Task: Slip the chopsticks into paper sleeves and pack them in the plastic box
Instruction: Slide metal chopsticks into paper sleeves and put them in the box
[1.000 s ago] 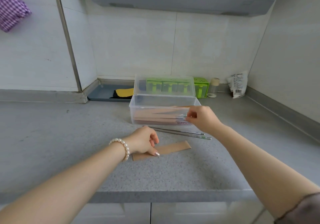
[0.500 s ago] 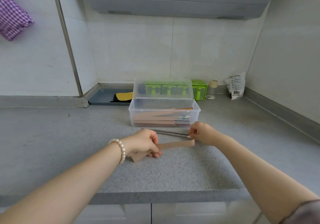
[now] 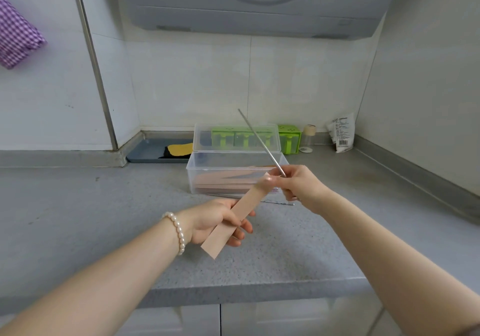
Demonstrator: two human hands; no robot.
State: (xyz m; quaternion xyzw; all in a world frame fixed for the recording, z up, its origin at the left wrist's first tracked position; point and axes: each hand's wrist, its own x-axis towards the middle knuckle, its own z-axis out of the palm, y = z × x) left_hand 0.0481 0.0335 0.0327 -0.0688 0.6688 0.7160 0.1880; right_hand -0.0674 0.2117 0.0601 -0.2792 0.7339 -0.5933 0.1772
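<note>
Grey speckled countertop (image 3: 78, 218) runs wall to wall under a grey range hood (image 3: 254, 3), with white tiled walls behind and a purple checked cloth (image 3: 15, 39) hanging at the upper left. Near the back edge, about midway along, sits the clear plastic box (image 3: 207, 177), its hinged lid (image 3: 236, 138) standing open behind it; several tan sleeved pairs (image 3: 223, 181) lie flat inside. Behind the lid stands a green caddy (image 3: 289, 138), then a small jar (image 3: 309, 138) and a white packet (image 3: 341, 134) toward the back right corner. A blue tray (image 3: 148, 151) with a yellow sponge (image 3: 180, 150) occupies the back left recess.

Above the counter's front half, the left hand (image 3: 215, 222), with a pearl bracelet (image 3: 178, 231) at its wrist, holds a tan paper sleeve (image 3: 239, 215) between thumb and curled fingers, gripping the lower half so the sleeve slants up to the right. The right hand (image 3: 301, 187) pinches the sleeve's upper end with thumb and forefinger while also holding a metal chopstick (image 3: 259, 141), which angles up and to the left in front of the box's lid. Another metal chopstick (image 3: 275, 202) lies on the counter just in front of the box, partly hidden by the sleeve and the right hand.
</note>
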